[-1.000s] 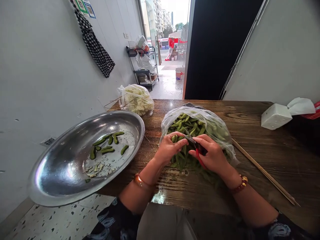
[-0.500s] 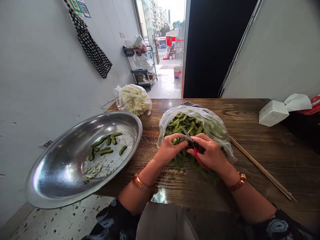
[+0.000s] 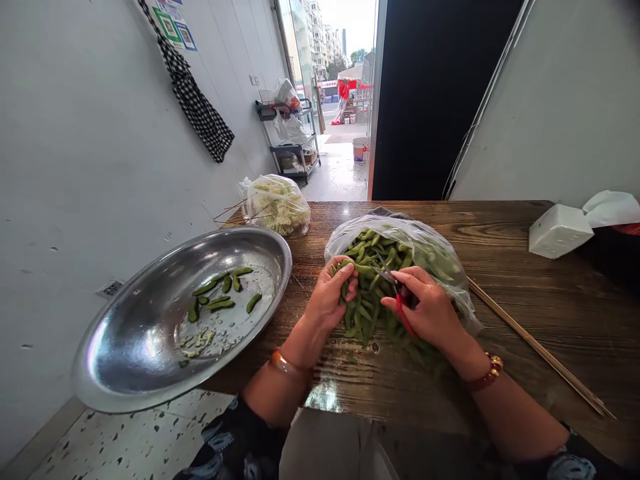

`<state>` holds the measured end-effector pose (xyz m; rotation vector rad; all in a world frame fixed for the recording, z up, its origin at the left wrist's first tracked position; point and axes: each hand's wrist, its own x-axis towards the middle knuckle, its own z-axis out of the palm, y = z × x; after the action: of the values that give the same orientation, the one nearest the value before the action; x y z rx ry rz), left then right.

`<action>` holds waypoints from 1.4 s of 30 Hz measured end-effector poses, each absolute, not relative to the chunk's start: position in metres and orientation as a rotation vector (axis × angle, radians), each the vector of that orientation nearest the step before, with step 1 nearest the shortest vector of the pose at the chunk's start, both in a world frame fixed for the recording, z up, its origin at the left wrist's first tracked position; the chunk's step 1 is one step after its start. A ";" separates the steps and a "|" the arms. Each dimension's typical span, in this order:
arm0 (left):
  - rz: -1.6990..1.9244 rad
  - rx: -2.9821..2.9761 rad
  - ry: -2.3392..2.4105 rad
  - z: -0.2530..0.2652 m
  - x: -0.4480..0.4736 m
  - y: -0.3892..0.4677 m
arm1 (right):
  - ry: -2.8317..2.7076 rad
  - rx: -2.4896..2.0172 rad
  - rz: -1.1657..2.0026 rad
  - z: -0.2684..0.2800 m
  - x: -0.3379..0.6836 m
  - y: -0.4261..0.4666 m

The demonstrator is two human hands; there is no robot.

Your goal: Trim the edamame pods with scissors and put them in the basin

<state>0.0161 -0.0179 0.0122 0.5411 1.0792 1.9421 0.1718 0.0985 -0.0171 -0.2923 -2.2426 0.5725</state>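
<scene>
My left hand is closed on an edamame pod, pinched between thumb and fingers, its far end pointing right. My right hand grips red-handled scissors, whose blades stand apart close to the pod's tip. Beneath and behind both hands, a clear plastic bag lies open with a heap of green edamame pods spilling toward me. Left of the hands, a large metal basin holds several pods and some pale scraps in a little water.
A bag of cauliflower pieces stands behind the basin, with thin sticks beside it. Bamboo skewers lie on the wooden table to the right. A white tissue pack sits at the far right. Beyond the table, a cart stands near the doorway.
The scissor blades have come apart, and my hands have moved slightly away from each other. My left hand now holds a pod out toward the blades. The whole view has shifted a little.
</scene>
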 end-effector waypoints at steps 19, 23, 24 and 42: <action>1.813 0.562 1.020 0.013 0.028 -0.018 | -2.197 -0.278 0.602 -0.015 0.172 0.099; 1.774 0.571 1.020 0.010 0.032 -0.017 | -2.190 -0.263 0.573 -0.013 0.172 0.099; 1.769 0.574 1.022 0.010 0.032 -0.018 | -2.187 -0.259 0.567 -0.012 0.172 0.100; 1.931 0.529 0.940 0.010 0.021 -0.016 | -2.309 -0.220 0.597 -0.011 0.173 0.093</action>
<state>0.0209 -0.0159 0.0099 0.5287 0.9404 1.9309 0.1735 0.0929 -0.0109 -0.2199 -2.3095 0.5971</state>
